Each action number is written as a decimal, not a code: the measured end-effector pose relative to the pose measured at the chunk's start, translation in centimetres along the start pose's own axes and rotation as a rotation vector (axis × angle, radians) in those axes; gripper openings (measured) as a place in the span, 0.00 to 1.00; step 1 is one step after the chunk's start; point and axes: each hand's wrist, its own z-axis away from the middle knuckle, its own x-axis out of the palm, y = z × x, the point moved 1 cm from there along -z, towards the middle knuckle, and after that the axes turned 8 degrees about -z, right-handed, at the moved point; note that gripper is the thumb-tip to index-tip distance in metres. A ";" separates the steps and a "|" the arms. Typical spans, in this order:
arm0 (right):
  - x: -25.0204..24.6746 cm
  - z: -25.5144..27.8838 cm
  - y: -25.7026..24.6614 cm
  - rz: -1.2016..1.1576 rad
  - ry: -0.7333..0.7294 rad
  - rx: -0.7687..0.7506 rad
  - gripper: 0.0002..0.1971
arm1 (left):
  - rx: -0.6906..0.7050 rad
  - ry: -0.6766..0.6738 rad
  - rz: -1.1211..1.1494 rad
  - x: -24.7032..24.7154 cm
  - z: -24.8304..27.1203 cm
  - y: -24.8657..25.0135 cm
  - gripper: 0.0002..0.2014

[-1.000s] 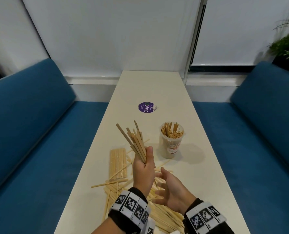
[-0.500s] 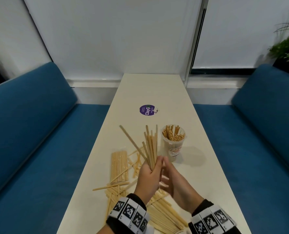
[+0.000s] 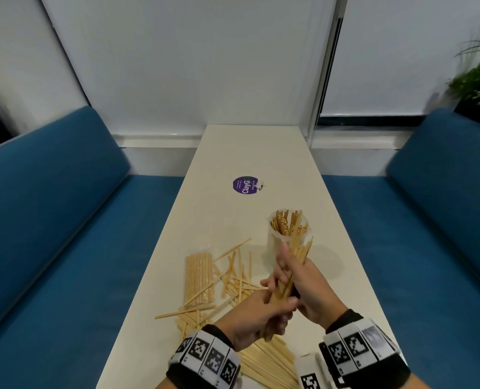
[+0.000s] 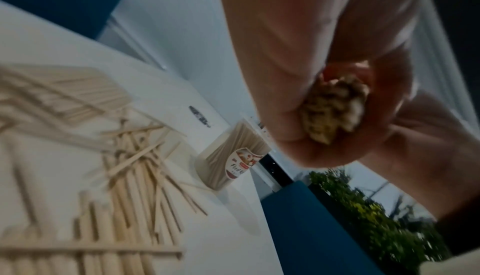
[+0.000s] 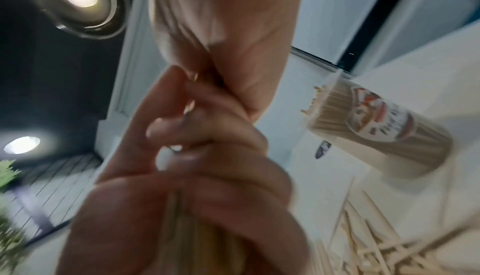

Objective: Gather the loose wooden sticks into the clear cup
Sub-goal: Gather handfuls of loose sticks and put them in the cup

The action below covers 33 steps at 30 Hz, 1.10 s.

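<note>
Both hands are clamped on one bundle of wooden sticks (image 3: pixel 289 272), held upright just in front of the clear cup (image 3: pixel 275 248) on the desk (image 3: pixel 261 153). The left hand (image 3: pixel 257 314) wraps the lower end, fingers (image 3: pixel 281 304) curled tight around it; the right hand (image 3: pixel 307 287) closes round the upper part, thumb laid along the sticks. The bundle's top ends sit beside the cup's rim, so this looks like the squaring-up step before loading.

The next move probably calls for lifting the bundle over the rim and feeding it down into whatever gap is left (not much, by the look of it), loosening one hand so the sticks slide instead of splaying.

The cup stands upright and is already packed with sticks, their ends poking above the rim. Many loose sticks (image 3: pixel 233 282) lie scattered on the desk to the left of the hands and beneath them, beside a flat clear packet of sticks (image 3: pixel 199 273).
</note>
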 end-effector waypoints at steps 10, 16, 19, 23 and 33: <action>2.5 -0.4 -0.4 0.192 -0.025 -0.334 0.12 | -0.086 0.179 0.864 -1.2 -0.5 0.2 0.27; 2.2 -0.6 0.1 0.234 -0.019 -0.330 0.10 | -0.098 0.274 0.877 -1.5 -0.6 -0.1 0.11; 2.5 -0.5 0.0 0.188 -0.004 -0.324 0.13 | -0.095 0.264 0.839 -0.9 -0.3 0.1 0.13; 2.7 -0.4 -0.2 0.097 0.058 -0.300 0.24 | -0.033 0.219 0.493 -0.3 0.2 0.3 0.14; 1.7 0.2 0.0 0.130 0.075 -0.260 0.21 | 0.355 0.232 -0.476 -0.9 1.0 -0.8 0.07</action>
